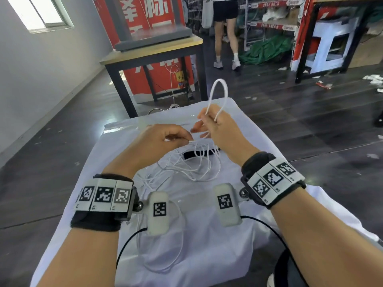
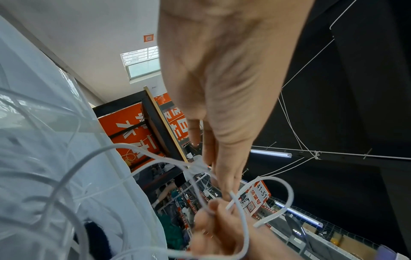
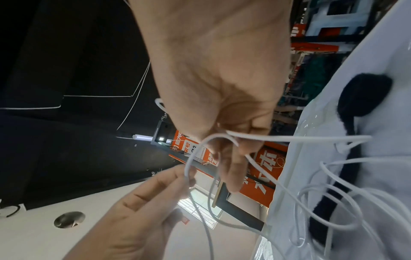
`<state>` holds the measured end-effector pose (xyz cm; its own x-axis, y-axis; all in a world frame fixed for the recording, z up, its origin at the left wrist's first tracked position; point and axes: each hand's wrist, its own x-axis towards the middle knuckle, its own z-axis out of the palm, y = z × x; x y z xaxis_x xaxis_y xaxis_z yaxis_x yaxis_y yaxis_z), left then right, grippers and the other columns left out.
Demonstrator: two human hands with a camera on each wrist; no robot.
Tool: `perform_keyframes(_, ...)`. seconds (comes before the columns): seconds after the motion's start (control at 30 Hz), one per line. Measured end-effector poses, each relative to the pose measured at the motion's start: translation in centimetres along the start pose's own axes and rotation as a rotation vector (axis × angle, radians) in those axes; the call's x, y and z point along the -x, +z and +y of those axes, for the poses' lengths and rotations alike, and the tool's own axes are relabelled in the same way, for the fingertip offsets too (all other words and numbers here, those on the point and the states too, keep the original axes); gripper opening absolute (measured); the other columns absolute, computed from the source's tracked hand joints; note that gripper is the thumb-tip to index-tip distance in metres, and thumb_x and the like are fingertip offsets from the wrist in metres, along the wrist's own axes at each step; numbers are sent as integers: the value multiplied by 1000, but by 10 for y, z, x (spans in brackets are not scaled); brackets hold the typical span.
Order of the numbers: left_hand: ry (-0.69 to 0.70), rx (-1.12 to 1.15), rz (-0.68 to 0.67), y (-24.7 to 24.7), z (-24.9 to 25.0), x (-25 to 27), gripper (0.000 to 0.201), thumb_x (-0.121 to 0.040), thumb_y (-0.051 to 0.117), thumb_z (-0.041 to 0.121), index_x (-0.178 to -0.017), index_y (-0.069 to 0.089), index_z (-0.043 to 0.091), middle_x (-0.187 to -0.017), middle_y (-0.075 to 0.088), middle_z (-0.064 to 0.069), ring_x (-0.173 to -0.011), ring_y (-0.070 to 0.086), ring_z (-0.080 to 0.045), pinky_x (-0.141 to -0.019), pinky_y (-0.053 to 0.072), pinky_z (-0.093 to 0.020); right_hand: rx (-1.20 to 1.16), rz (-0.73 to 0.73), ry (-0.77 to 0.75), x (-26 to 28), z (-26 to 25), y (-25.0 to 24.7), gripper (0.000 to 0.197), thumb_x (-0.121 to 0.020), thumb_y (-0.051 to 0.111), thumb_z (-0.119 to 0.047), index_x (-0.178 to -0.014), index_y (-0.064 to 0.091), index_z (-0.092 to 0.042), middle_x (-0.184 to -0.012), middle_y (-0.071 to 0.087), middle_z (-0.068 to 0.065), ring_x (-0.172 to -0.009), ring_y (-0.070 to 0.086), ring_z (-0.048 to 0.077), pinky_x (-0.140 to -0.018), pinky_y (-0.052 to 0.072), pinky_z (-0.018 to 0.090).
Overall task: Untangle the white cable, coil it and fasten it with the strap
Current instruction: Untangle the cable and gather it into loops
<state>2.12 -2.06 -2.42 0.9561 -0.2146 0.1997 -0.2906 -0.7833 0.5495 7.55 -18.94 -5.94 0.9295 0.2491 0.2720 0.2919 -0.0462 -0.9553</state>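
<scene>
Both hands are raised over the table (image 1: pixel 207 255), which has a white cloth under clear plastic film.

Right hand (image 1: pixel 220 129): fingers curled, clamped on the white cable (image 1: pixel 194 168). A loop of the cable stands up out of the fist toward 12 o'clock, past the table's far edge. In the right wrist view the strands run through the curled fingers (image 3: pixel 233 168) and fan out toward 3 o'clock onto the cloth.

Left hand (image 1: pixel 163 139): at 9 o'clock of the right hand, close to it. Thumb and fingertips are pinched together on one strand of the same cable. The left wrist view shows a small knot or crossing of strands right at those fingertips (image 2: pixel 222 177); can't tell which.

The rest of the cable hangs from both hands into a loose tangle on the cloth, at 6 o'clock of the hands, between the wrists. One wide slack loop runs on toward the near edge, under the left wrist camera.

Black strap (image 1: pixel 192 154): flat on the cloth below the hands, lying roughly 9-to-3, with several cable strands crossing over it. Neither hand touches it.

Background: a second table (image 1: pixel 153 52) at 12 o'clock with a red banner (image 1: pixel 145 9) behind it, and a person (image 1: pixel 226 32) standing at about 1 o'clock.
</scene>
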Motion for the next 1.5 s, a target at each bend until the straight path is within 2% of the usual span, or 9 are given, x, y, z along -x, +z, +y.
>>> perform_keyframes(0.17, 57, -76, 238, -4, -12, -5, 10, -91, 62, 28, -93, 70, 32, -90, 53, 11, -81, 51, -3, -74, 38, -13, 234, -182, 183, 4, -2, -2, 19, -98, 43, -11, -85, 57, -11, -73, 67, 4, -50, 61, 10, -45, 39, 9)
perform_keyframes(0.33, 8, -25, 420, 7, -19, -8, 13, -95, 57, 17, -98, 69, 15, -84, 48, 15, -73, 62, -6, -69, 48, -9, 175, -316, 302, 8, -12, -4, 42, -98, 46, -41, -78, 70, -13, -70, 66, -1, -55, 56, 4, -54, 39, 17)
perform_keyframes(0.43, -81, 119, 360, 13, -14, -8, 12, -97, 53, 20, -104, 63, 17, -92, 62, 8, -76, 66, 1, -69, 49, -8, 98, -383, 270, 10, -10, -3, 34, -96, 53, -35, -83, 72, -10, -70, 65, -1, -54, 54, 2, -53, 40, 15)
perform_keyframes(0.67, -158, 370, -55, 6, 0, -2, 22, -92, 61, 23, -114, 62, 23, -75, 69, 3, -55, 57, -7, -56, 46, -14, -254, 34, 279, -1, 1, -11, 21, -95, 58, -21, -76, 61, -12, -61, 55, -2, -50, 45, 6, -45, 38, 14)
perform_keyframes(0.93, -380, 900, 547, -6, -31, -5, 19, -100, 47, 15, -92, 63, 11, -70, 53, 3, -46, 44, -2, -41, 31, -13, -273, 280, 458, -7, 26, -15, 20, -98, 30, -2, -96, 47, -13, -74, 55, 6, -43, 51, 9, -36, 30, 14)
perform_keyframes(1.07, -438, 1208, 684, -13, -39, -3, 19, -101, 44, 13, -87, 57, 11, -57, 54, 6, -39, 34, -3, -35, 23, -14, 16, 274, 419, -10, 49, -24, 40, -87, 29, 10, -101, 61, -10, -103, 60, 11, -82, 60, 23, -61, 45, 21)
perform_keyframes(1.3, -477, 1205, 618, -11, -37, -3, 19, -100, 47, 12, -86, 59, 11, -64, 54, 2, -39, 34, -3, -34, 23, -14, 585, 167, 205, -15, 27, -10, 43, -83, 42, 3, -111, 63, -23, -129, 47, 9, -117, 42, 28, -97, 39, 39)
perform_keyframes(1.4, -460, 1188, 579, -10, -32, -3, 16, -99, 49, 15, -89, 61, 11, -67, 54, 1, -42, 36, -5, -37, 25, -14, 593, 26, -35, -19, 4, 8, 32, -85, 56, -5, -114, 64, -16, -124, 55, 5, -110, 51, 20, -92, 38, 25)
perform_keyframes(1.5, -398, 1239, 523, -13, -26, -3, 17, -100, 48, 15, -93, 63, 10, -68, 53, 1, -42, 36, -4, -38, 25, -14, 527, -262, -39, -15, -9, 27, 56, -85, 68, -18, -136, 47, -17, -131, 54, 0, -106, 52, 13, -86, 40, 21)
